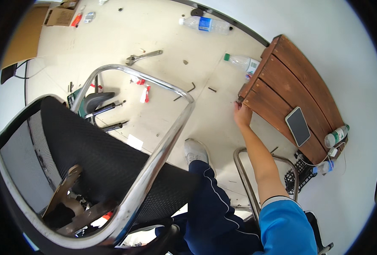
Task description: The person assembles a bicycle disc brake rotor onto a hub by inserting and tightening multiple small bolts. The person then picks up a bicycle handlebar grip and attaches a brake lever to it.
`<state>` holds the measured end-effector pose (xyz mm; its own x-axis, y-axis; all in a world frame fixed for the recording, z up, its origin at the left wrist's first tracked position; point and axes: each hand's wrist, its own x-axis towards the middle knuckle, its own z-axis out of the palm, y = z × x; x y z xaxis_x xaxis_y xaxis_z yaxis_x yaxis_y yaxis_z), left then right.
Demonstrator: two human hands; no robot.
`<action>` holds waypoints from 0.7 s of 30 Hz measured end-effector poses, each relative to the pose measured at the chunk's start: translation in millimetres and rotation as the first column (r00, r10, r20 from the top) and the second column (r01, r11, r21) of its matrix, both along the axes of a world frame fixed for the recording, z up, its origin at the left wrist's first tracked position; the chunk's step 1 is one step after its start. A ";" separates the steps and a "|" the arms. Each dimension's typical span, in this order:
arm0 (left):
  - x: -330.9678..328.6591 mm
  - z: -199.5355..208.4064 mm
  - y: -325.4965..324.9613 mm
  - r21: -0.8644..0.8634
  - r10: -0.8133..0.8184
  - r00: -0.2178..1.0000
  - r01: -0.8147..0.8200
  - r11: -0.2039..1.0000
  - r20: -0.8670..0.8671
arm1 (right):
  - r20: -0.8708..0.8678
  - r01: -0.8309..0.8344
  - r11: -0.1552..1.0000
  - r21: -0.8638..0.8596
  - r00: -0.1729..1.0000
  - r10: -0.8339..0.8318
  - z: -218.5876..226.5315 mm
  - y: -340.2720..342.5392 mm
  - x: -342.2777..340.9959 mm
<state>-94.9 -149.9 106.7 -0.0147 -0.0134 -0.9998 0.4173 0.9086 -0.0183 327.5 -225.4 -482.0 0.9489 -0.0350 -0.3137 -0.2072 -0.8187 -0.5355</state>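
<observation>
My right hand (242, 114) reaches forward from a blue sleeve to the near left corner of a slatted brown wooden table (263, 97). The fingers look closed on the table's edge, though their tips are partly hidden beneath the wood. A phone (298, 126) with a pale case lies on the slats, to the right of my forearm. No part of my left hand shows. On the left, a chair with a black mesh seat (107, 140) and a chromed tube frame (184, 114) lies tipped, its metal underside bracket (63, 195) exposed.
Scattered on the floor are an adjustable wrench (144, 57), hex keys (186, 91), a blue-labelled bottle (204, 24) and a green-capped bottle (241, 62) beside the table. Another bottle (336, 136) and a cable sit at the table's right end. My shoe (197, 152) stands between chair and table.
</observation>
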 end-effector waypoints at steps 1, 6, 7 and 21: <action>2.3 2.8 -1.4 -0.004 0.009 1.000 -0.009 1.000 -0.002 | 0.001 -0.047 0.998 -0.032 0.999 0.047 -4.4 1.4 -7.2; -29.9 18.8 -38.3 0.165 0.007 0.999 0.000 0.986 -0.046 | -0.210 -0.244 0.966 0.084 0.943 0.257 44.0 -8.6 -53.2; -54.0 17.0 -46.9 0.195 0.048 0.997 -0.061 0.979 0.068 | -0.241 -0.317 0.941 0.120 0.910 0.338 61.6 -12.6 -63.2; -16.8 59.1 -85.4 0.806 -0.298 0.814 -0.308 0.506 0.498 | -0.030 -0.527 0.617 0.584 0.746 0.666 491.7 -85.3 -32.1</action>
<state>-111.7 -235.3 165.8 0.4840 0.8071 -0.3383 0.0693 0.3500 0.9342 295.3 -310.7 9.7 0.5984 0.7415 -0.3036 0.0593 -0.4189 -0.9061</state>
